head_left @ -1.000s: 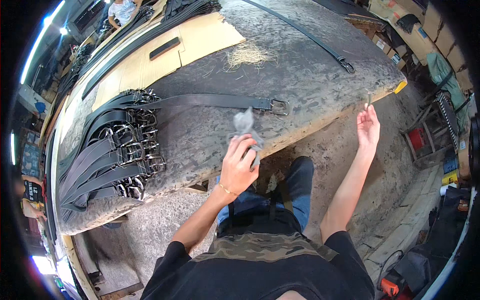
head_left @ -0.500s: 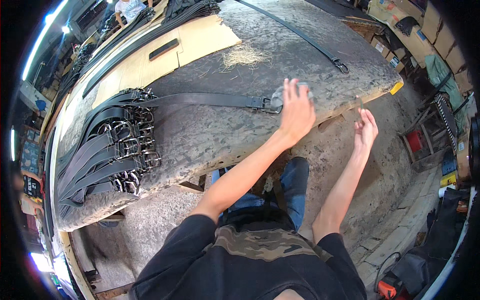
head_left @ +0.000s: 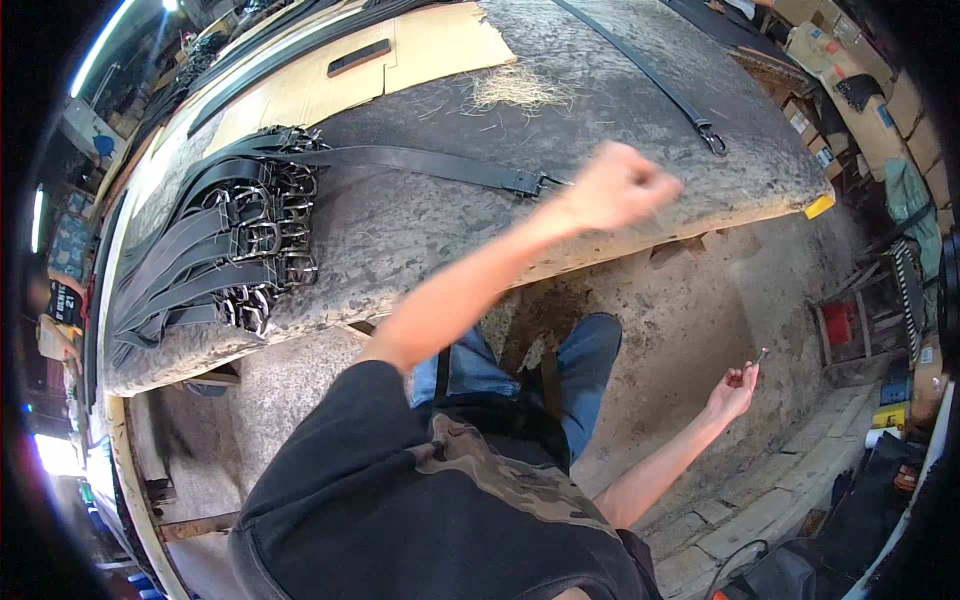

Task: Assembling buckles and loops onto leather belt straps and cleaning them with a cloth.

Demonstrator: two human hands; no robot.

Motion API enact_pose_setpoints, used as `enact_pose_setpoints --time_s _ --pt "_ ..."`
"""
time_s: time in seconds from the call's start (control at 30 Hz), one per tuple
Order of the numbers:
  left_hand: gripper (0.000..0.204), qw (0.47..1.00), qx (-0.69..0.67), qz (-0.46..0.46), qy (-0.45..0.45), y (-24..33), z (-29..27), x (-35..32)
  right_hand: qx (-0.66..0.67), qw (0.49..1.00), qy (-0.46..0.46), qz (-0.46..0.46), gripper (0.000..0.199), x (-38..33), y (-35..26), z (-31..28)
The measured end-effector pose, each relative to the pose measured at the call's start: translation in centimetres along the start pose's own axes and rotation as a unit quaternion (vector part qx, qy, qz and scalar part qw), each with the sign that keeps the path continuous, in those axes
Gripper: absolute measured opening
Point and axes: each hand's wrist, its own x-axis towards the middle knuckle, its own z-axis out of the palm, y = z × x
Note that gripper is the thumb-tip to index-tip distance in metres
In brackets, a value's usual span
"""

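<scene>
My left hand (head_left: 628, 186), smeared by motion, is closed like a fist above the table's near edge. Whatever it may hold is hidden. Just left of it, the buckle end of a black belt (head_left: 430, 165) lies on the dark table; the belt runs left to a pile of black belts (head_left: 215, 240) with metal buckles. Lower right, over the floor and well away from the table, my right hand (head_left: 733, 392) pinches a small thin metal tool (head_left: 762, 356) pointing up. Its exact kind is too small to tell.
On the table (head_left: 400, 240) lie cardboard sheets (head_left: 440, 50) with a dark phone-shaped object (head_left: 359, 58), a heap of pale thread scraps (head_left: 520, 88) and a strap with a metal clip (head_left: 665, 85). Right of the table stand a low wooden stool (head_left: 850, 330) and boxes (head_left: 800, 122).
My left hand has moved right, off the belt's buckle, and its fingers have curled in. My right hand has swung down and away from the table edge with the thin tool. The view has shifted.
</scene>
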Motion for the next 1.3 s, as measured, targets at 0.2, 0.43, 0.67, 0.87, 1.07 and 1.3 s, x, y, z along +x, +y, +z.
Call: enact_pose_setpoints --time_s 0.2,0.43,0.67,0.87,1.07,1.3 --pt "0.036 0.908 0.412 -0.045 -0.058 -4.0 -13.0 -6.9 -0.067 0.996 -0.048 0.023 0.027 -1.8 3.0 3.7" --pt "0.032 0.903 0.426 0.004 -0.058 -5.7 -11.7 -9.9 -0.091 0.976 -0.172 0.094 0.022 -9.0 6.1 11.7" --pt "0.027 0.892 0.420 0.164 -0.048 -6.4 -11.9 -12.2 -0.103 0.971 -0.167 0.136 0.023 -9.9 6.1 9.3" --pt "0.024 0.905 0.396 0.155 0.006 -6.6 -11.6 -10.9 -0.103 0.977 -0.151 0.114 0.028 -10.0 5.0 9.8" --pt "0.006 0.920 0.347 0.176 -0.051 -7.4 -12.6 -10.7 -0.048 0.978 -0.182 0.089 0.022 -11.8 5.1 12.0" --pt "0.023 0.903 0.425 0.055 -0.006 -7.0 -13.8 -10.1 -0.027 0.982 -0.179 0.055 0.019 -13.0 5.8 14.9"
